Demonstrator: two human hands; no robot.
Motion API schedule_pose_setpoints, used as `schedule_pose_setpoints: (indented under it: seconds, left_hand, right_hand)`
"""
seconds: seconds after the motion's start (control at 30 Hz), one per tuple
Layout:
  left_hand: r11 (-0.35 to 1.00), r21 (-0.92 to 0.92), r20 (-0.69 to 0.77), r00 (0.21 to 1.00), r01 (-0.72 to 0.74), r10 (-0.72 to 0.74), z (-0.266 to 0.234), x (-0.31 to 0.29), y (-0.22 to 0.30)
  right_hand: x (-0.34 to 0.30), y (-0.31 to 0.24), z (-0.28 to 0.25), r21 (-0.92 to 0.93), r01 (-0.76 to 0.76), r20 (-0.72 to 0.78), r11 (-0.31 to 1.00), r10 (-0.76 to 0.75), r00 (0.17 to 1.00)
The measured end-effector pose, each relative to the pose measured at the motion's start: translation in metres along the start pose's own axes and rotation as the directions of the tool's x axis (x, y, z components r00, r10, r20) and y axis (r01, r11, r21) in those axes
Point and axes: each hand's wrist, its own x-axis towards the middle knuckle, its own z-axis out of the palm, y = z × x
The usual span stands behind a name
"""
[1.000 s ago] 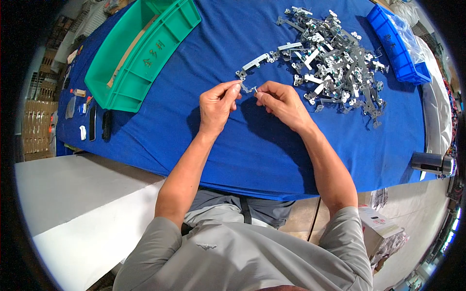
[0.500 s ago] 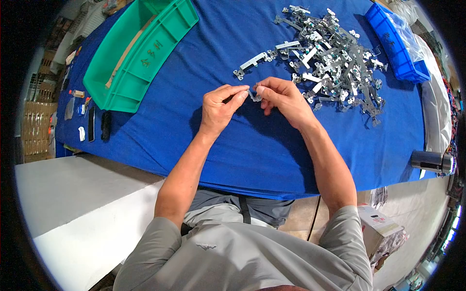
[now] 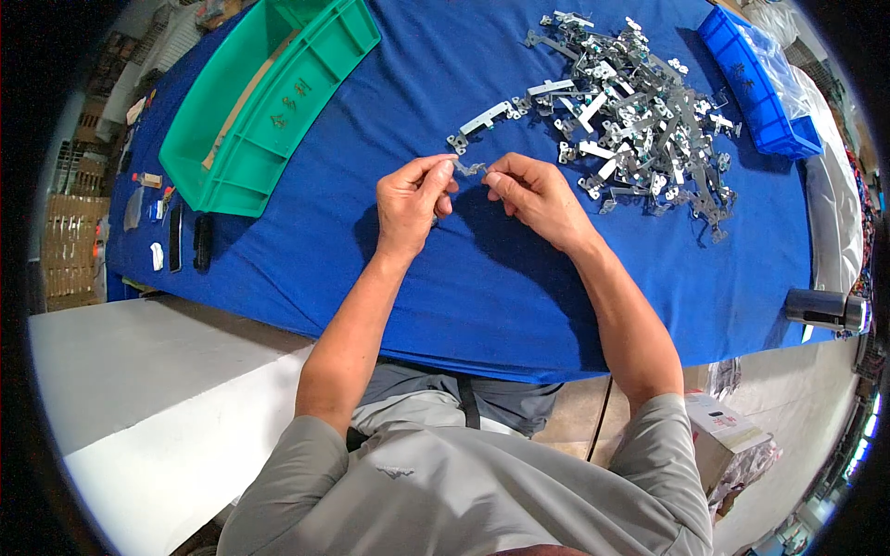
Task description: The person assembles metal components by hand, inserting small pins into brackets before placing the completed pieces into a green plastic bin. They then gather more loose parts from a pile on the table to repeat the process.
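Observation:
Between my two hands, a little above the blue cloth (image 3: 436, 296), is a small silvery metal bracket (image 3: 471, 170). My left hand (image 3: 411, 200) pinches its left end between thumb and forefinger. The fingertips of my right hand (image 3: 533, 196) are closed at its right end. Just beyond my fingers lies a longer metal bracket (image 3: 484, 119) with looped ends, flat on the cloth. To the right of it spreads a heap of similar metal brackets (image 3: 640, 120), tangled together. My fingers cover parts of the held piece.
A green plastic bin (image 3: 278, 116) stands at the far left, with a blue bin (image 3: 756, 88) holding clear plastic at the far right. A dark phone-like slab (image 3: 175, 237) and small items lie at the left edge. A metal flask (image 3: 820, 309) rests at the right edge.
My left hand has shifted slightly left and its fingers have curled. The bracket has turned and now stretches more level between my hands, showing more of itself.

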Motion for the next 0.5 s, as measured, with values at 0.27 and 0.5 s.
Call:
schedule_pose_setpoints:
  seconds: [0.27, 0.5]
  left_hand:
    - [0.990, 0.074, 0.096, 0.989, -0.119, 0.111, 0.0007, 0.0010, -0.0025]
    - [0.950, 0.229, 0.150, 0.972, -0.214, 0.183, 0.0024, -0.0004, 0.0032]
  right_hand:
    - [-0.0005, -0.0008, 0.0004, -0.068, -0.095, -0.059, 0.993, 0.091, 0.994]
    - [0.0035, 0.0033, -0.0044, 0.263, -0.005, -0.042, 0.965, 0.016, 0.999]
